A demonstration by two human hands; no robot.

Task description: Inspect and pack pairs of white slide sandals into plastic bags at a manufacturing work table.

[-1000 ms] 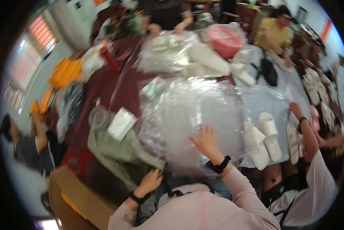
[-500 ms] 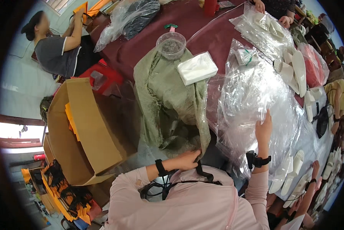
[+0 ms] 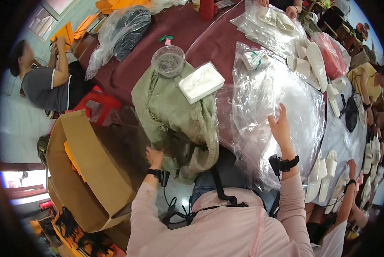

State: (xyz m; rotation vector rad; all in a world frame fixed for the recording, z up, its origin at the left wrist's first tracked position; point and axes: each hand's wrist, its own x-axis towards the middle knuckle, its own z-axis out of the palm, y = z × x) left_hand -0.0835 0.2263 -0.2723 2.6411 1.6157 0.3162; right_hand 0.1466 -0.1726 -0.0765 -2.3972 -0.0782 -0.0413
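Note:
My left hand (image 3: 154, 157) is at the lower left edge of a green woven sack (image 3: 174, 105) that drapes over the table's near edge. Its fingers look curled against the sack cloth, partly hidden. Over a wide heap of clear plastic bags (image 3: 260, 103), my right hand (image 3: 280, 128) lies open, thumb and fingers apart, palm down. On top of the sack stand a round clear plastic tub (image 3: 168, 62) with small grey contents and a white pack of tissues (image 3: 201, 82). A small white packet (image 3: 255, 60) lies on the bags' far end.
An open cardboard box (image 3: 89, 171) with orange pieces inside stands at my left, beside a red stool (image 3: 98, 103). White slippers (image 3: 321, 175) lie to the right. A co-worker in grey (image 3: 46, 85) handles an orange piece at far left; others work at right.
My left hand has moved from the sack's lower right edge to its lower left edge. My right hand's fingers have spread over the plastic bags. The view has shifted slightly.

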